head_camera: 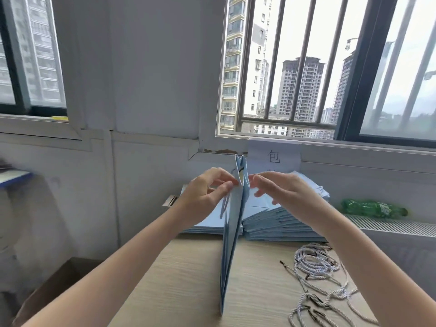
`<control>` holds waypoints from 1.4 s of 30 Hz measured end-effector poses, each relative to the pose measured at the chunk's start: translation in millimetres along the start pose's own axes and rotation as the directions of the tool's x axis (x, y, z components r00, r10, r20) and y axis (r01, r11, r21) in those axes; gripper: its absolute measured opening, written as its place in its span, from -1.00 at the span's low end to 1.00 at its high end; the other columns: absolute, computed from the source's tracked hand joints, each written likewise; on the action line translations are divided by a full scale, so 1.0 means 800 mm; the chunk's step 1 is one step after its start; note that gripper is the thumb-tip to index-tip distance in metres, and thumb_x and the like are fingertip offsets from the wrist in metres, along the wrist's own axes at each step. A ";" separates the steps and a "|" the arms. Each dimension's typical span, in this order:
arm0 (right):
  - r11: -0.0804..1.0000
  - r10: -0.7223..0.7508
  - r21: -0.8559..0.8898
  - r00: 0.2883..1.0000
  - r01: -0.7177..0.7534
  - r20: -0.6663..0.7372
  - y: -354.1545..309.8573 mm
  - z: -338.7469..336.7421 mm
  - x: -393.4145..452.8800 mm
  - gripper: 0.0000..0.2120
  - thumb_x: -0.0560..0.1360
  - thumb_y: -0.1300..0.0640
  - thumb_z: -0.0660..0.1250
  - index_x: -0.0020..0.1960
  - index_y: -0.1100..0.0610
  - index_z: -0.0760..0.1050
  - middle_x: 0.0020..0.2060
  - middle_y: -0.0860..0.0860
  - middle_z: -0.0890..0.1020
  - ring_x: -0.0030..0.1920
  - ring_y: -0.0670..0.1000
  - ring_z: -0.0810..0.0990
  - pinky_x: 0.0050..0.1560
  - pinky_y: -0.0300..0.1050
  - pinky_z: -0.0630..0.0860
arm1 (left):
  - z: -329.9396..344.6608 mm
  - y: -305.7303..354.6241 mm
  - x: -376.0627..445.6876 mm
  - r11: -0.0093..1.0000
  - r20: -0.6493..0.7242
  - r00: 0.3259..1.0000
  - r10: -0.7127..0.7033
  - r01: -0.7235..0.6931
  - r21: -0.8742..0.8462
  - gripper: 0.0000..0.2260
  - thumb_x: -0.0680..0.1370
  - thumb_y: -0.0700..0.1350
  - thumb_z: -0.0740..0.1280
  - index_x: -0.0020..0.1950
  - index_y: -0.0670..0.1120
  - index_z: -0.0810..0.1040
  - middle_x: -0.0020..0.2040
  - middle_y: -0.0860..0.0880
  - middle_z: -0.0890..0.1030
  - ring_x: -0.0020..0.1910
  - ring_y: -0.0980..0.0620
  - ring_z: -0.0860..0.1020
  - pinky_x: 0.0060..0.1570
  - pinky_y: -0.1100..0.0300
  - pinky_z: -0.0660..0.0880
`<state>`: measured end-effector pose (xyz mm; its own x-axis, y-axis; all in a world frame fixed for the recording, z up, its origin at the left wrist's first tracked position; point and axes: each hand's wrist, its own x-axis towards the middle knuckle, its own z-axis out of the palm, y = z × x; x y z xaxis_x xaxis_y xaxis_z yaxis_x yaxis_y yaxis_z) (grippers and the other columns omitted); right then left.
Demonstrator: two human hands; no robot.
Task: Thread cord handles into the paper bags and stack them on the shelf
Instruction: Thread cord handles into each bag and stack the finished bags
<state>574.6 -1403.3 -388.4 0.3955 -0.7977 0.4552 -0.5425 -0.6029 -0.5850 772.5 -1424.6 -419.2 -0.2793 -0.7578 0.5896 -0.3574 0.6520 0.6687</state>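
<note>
At the desk's middle: a light blue paper bag (232, 234) stands on its narrow edge, folded flat, its bottom near the front edge of the desk (193, 279) and its mouth raised toward the window.
Long axis of the bag: it runs from the front edge of the desk toward the back edge, rising as it goes, so the mouth is the far, high end.
Left hand (205, 197): fingers curled, thumb and fingertips pinch the left wall of the bag just under the mouth.
Right hand (280, 194): it comes to the right wall at the same height; the forefinger touches the paper, the other fingers are loosely spread. I cannot tell if it holds a cord end.
Dark mark at the mouth: a short black piece (241, 170) shows between the two walls; it looks like a cord tip, but it is too small to be sure.
Loose cords (316, 274): a pile of white twisted cords with black tips lies near the right edge of the desk, nearer to the right hand.
Flat bags (278, 220): blue stacks lie along the back edge, behind the standing bag.
Key relation: both hands meet at the mouth, one on each side, so threading would go across the bag, from one wall to the other.
Step, as I judge: threading a handle; stacking not yet done.
</note>
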 end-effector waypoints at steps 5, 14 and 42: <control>0.978 0.069 -0.186 0.987 -0.096 -0.144 -0.002 0.026 -0.001 -0.70 0.42 -0.22 0.31 -0.05 0.00 0.53 -0.31 -0.06 0.58 -0.29 -0.09 0.52 -0.29 -0.25 0.41 | 0.012 0.006 -0.006 0.996 0.050 0.996 0.069 -0.066 -0.052 -0.81 0.59 -0.15 0.20 0.08 0.04 0.57 0.02 0.10 0.54 0.07 0.15 0.52 0.07 0.37 0.41; 0.825 0.274 0.558 0.927 -0.089 -0.257 0.044 0.030 -0.008 -0.81 0.49 0.10 0.36 -0.04 0.24 0.53 -0.20 0.11 0.62 -0.21 0.03 0.57 -0.17 -0.05 0.49 | -0.004 -0.006 -0.029 0.996 -0.016 0.998 0.064 -0.063 0.071 -0.86 0.52 -0.11 0.26 -0.04 0.01 0.60 -0.08 0.01 0.61 -0.11 0.04 0.57 -0.05 0.26 0.49; 0.768 0.402 -0.633 0.839 -0.090 0.368 0.181 0.208 -0.033 -0.50 0.62 -0.10 -0.26 0.52 -0.05 -0.25 0.50 -0.20 -0.21 0.49 -0.15 -0.24 0.48 -0.02 -0.20 | 0.118 -0.188 -0.095 0.659 0.323 0.794 -0.515 0.125 0.742 -0.44 0.64 0.06 -0.05 0.56 -0.08 -0.19 0.56 -0.05 -0.24 0.52 0.09 -0.27 0.46 0.19 -0.30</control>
<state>609.2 -1472.2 -596.6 0.3862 -0.9169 -0.1003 -0.9222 -0.3812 -0.0656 763.7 -1467.1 -607.3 -0.3259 -0.9451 -0.0224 -0.9315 0.3170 0.1786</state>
